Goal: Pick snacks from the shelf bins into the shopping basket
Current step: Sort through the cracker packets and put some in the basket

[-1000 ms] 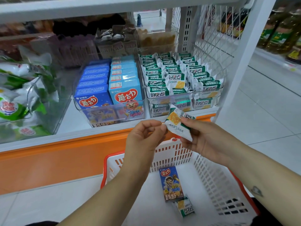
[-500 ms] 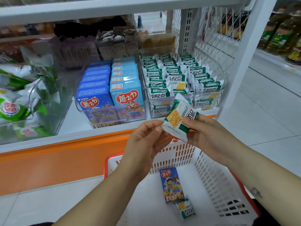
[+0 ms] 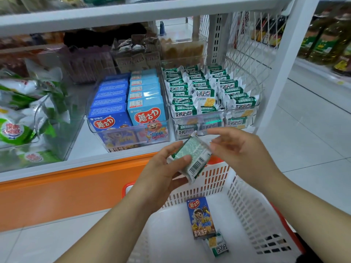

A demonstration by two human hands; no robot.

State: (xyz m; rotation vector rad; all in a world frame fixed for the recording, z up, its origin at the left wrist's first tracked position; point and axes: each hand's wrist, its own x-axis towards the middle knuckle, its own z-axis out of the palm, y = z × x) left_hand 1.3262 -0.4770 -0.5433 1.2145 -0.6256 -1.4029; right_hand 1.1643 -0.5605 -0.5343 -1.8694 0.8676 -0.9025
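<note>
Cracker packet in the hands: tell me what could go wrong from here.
1. Only the left hand grips the cracker packet. The right hand looks open beside it, so the packet might slip.
2. It seems to hang near the far rim of the basket, so a drop could land outside.
3. Tossed in, it might hit the blue box and crush crackers.
</note>
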